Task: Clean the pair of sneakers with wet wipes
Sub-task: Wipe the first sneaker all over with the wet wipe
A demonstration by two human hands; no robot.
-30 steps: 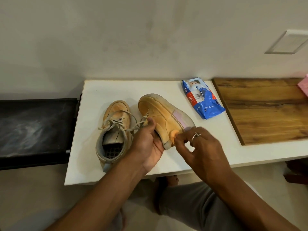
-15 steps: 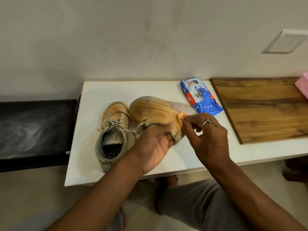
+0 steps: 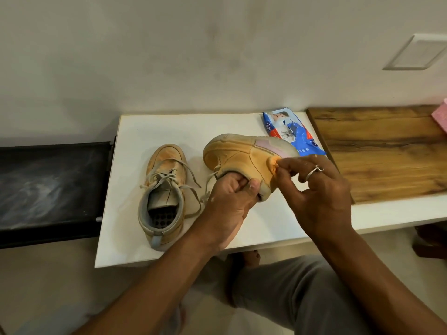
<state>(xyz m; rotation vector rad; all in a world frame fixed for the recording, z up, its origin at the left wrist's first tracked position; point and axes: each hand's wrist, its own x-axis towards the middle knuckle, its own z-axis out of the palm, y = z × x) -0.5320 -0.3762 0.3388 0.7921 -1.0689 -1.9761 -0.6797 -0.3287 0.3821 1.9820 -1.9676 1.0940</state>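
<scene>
Black surface point(image 3: 53, 184) at far left, butted against the white table point(image 3: 145, 131). First sneaker point(image 3: 164, 194) stands upright on the table's left part, toe to the wall, laces loose and trailing, opening facing up. Second sneaker point(image 3: 242, 155) is held above the table just right of the first and apart from it. It is tipped on its side with the toe to the far left and the sole edge turned away. Left hand point(image 3: 229, 201) grips it at the collar: fingers curled into the opening, thumb pressed on the outside near the heel. Right hand point(image 3: 316, 197) meets the heel side of the same sneaker. Thumb and forefinger pinch a small orange-stained wad point(image 3: 273, 163) against the upper; whether it is a wipe cannot be confirmed. The remaining fingers are loosely bent and spread, one bearing a ring point(image 3: 314, 171). Pack of wet wipes point(image 3: 292, 134), blue, lies flat on the table behind the held sneaker, near the wall. Wooden board point(image 3: 387, 151) adjoins the table at right. Pink item point(image 3: 440, 114) at its far edge, cut off by the frame
</scene>
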